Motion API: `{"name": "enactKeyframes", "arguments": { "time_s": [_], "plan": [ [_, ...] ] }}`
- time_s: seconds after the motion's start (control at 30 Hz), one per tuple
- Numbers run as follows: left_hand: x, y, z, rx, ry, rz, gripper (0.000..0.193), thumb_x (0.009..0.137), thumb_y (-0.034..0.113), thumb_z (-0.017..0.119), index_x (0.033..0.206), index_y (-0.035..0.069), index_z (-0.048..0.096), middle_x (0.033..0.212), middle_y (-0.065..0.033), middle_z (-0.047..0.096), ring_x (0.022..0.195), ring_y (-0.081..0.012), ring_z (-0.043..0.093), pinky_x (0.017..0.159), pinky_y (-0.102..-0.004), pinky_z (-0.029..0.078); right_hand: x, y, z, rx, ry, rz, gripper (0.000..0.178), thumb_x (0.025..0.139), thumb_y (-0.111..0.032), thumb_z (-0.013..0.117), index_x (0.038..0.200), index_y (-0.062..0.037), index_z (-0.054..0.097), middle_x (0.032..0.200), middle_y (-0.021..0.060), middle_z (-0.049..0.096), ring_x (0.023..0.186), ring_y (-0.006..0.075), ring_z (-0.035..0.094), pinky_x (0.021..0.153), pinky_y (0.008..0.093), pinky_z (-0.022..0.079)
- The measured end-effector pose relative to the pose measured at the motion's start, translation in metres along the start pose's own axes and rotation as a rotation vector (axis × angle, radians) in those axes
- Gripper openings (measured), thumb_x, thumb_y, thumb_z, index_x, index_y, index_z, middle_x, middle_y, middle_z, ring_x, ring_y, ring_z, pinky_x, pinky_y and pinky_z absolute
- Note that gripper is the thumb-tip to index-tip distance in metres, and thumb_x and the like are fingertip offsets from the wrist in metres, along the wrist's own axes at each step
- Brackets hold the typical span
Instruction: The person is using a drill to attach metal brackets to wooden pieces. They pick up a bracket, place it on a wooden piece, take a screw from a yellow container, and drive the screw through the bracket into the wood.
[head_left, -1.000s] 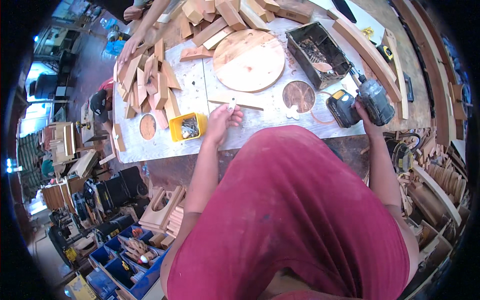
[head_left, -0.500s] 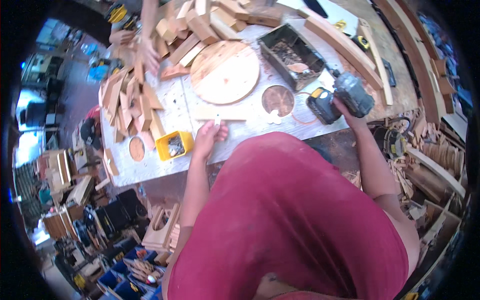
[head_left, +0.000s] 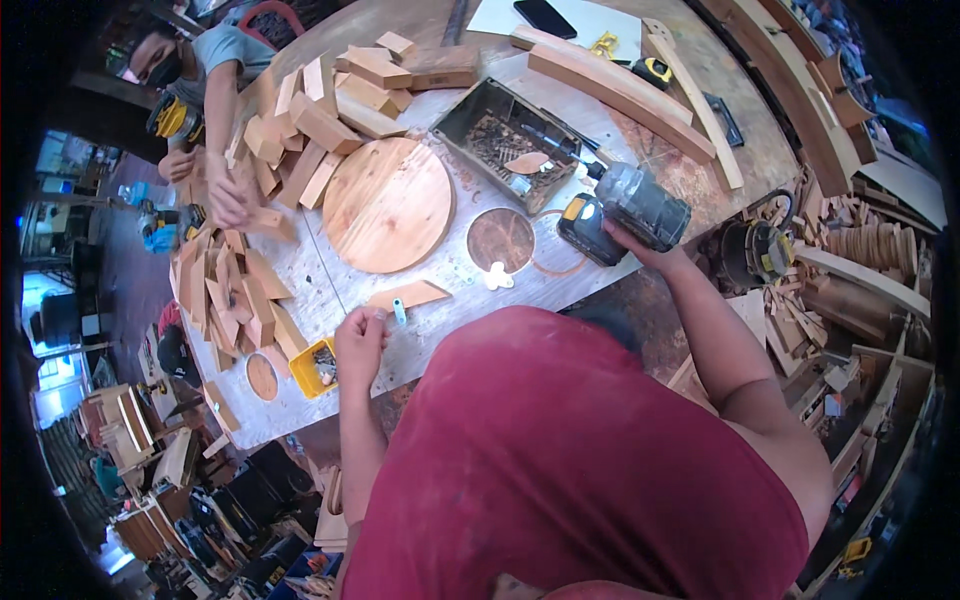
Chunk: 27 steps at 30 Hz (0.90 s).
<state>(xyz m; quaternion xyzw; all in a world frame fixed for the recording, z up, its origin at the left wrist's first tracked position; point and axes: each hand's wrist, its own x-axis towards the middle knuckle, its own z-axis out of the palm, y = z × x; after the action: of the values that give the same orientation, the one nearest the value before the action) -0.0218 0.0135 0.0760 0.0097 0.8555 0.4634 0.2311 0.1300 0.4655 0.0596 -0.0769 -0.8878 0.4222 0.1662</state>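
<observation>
My right hand (head_left: 637, 245) is wrapped round the handle of a cordless drill (head_left: 645, 205), whose bit points left over a dark open box (head_left: 455, 120) of screws and chips. My left hand (head_left: 360, 348) is closed, thumb against curled fingers, just above the table; whatever it may hold is too small or hidden to name. Beside its fingertips a small light-blue plastic piece (head_left: 400, 312) stands against a flat wood piece (head_left: 425, 293) with slanted ends. A yellow tub (head_left: 316, 368) of small hardware sits left of that hand. Further off lies a round wooden disc (head_left: 388, 205).
Cut wood blocks (head_left: 330, 125) are heaped at the far left, with another pile (head_left: 225, 300) nearer. A co-worker's hand (head_left: 228, 200) reaches among them. Long boards (head_left: 620, 105), a tape measure (head_left: 652, 72) and a phone (head_left: 545, 18) lie at the far right. A white clover-shaped piece (head_left: 497, 276) lies mid-table.
The view has shifted and turned. My left hand has drawn back from the wood piece, its fingers more curled. The co-worker's hand has moved over the blocks. The drill stays in my right hand.
</observation>
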Motion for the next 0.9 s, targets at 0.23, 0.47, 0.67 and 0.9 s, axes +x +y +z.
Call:
{"name": "enactKeyframes", "arguments": {
  "time_s": [0.23,0.47,0.67,0.9],
  "plan": [
    [0.034,0.024,0.005,0.631,-0.046,0.493,0.046,0.074,0.018,0.082,0.115,0.008,0.066,0.12,-0.013,0.064,0.112,-0.0336,0.059,0.097,-0.0402,0.047,-0.007,0.017,0.001,-0.253,-0.137,0.092,0.035,0.09,-0.029,0.073,0.117,-0.0083,0.067,0.115,0.01,0.067,0.108,0.0254,0.063,0.094,0.0381,0.049],
    [0.012,-0.003,0.015,0.76,-0.118,0.35,0.074,0.064,0.01,0.085,0.132,0.015,0.056,0.137,-0.0152,0.053,0.126,-0.0358,0.051,0.108,-0.0442,0.043,-0.02,0.108,0.014,-0.453,-0.254,0.01,0.027,0.096,-0.034,0.057,0.104,-0.0077,0.062,0.097,0.0066,0.061,0.095,0.0215,0.056,0.086,0.0369,0.045],
    [-0.002,0.013,0.025,0.645,-0.05,0.226,0.066,0.065,0.021,0.081,0.126,0.012,0.058,0.123,-0.0144,0.057,0.115,-0.0339,0.056,0.1,-0.0422,0.047,-0.009,0.157,0.028,-0.406,-0.215,-0.022,0.021,0.096,-0.026,0.054,0.102,-0.0075,0.059,0.092,0.0034,0.056,0.086,0.0186,0.053,0.078,0.0351,0.043],
    [-0.055,-0.007,-0.084,0.316,0.449,0.302,0.066,0.067,0.028,0.081,0.125,0.005,0.058,0.119,-0.0167,0.058,0.113,-0.0335,0.058,0.097,-0.0399,0.047,-0.008,0.095,-0.002,-0.135,-0.012,0.213,0.041,0.099,-0.039,0.058,0.123,-0.0057,0.063,0.119,0.0086,0.062,0.112,0.0245,0.055,0.103,0.0407,0.04]
  ]
}}
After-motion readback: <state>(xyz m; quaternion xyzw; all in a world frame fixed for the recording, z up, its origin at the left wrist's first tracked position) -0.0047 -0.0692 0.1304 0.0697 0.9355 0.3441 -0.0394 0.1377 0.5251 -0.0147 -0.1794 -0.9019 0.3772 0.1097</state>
